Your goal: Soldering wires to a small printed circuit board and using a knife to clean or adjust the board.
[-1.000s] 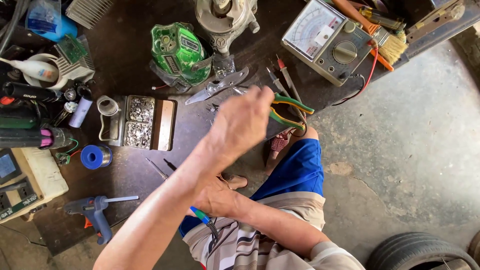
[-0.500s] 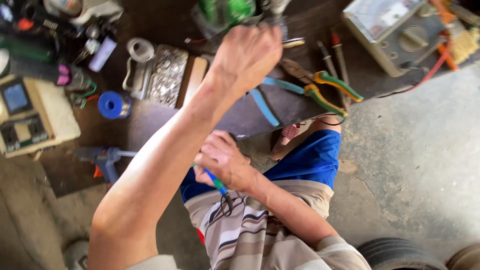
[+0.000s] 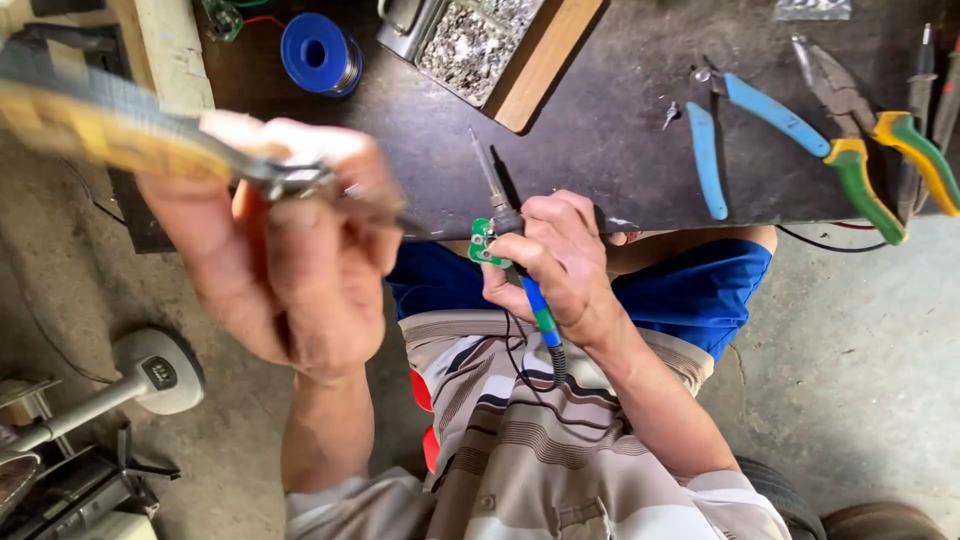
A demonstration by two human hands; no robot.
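My left hand (image 3: 290,270) is raised close to the camera and blurred. It is shut on a long tool with a yellow and grey handle (image 3: 90,120) whose metal tip points right. My right hand (image 3: 560,260) rests at the near edge of the dark workbench (image 3: 620,120), above my lap. It grips a soldering iron (image 3: 497,195) with a blue handle, tip pointing up and away. A small green circuit board (image 3: 483,243) is pinched by the same fingers, just below the iron's shaft.
On the bench lie a blue solder spool (image 3: 320,52), a metal tray of small parts (image 3: 470,40), blue-handled pliers (image 3: 745,125) and green-and-yellow pliers (image 3: 865,150). A grey tool (image 3: 150,375) lies on the concrete floor at the left.
My left hand has drawn back from the far bench toward the camera and now holds a yellow-handled tool. The view has tilted down toward my lap. The right hand keeps the iron.
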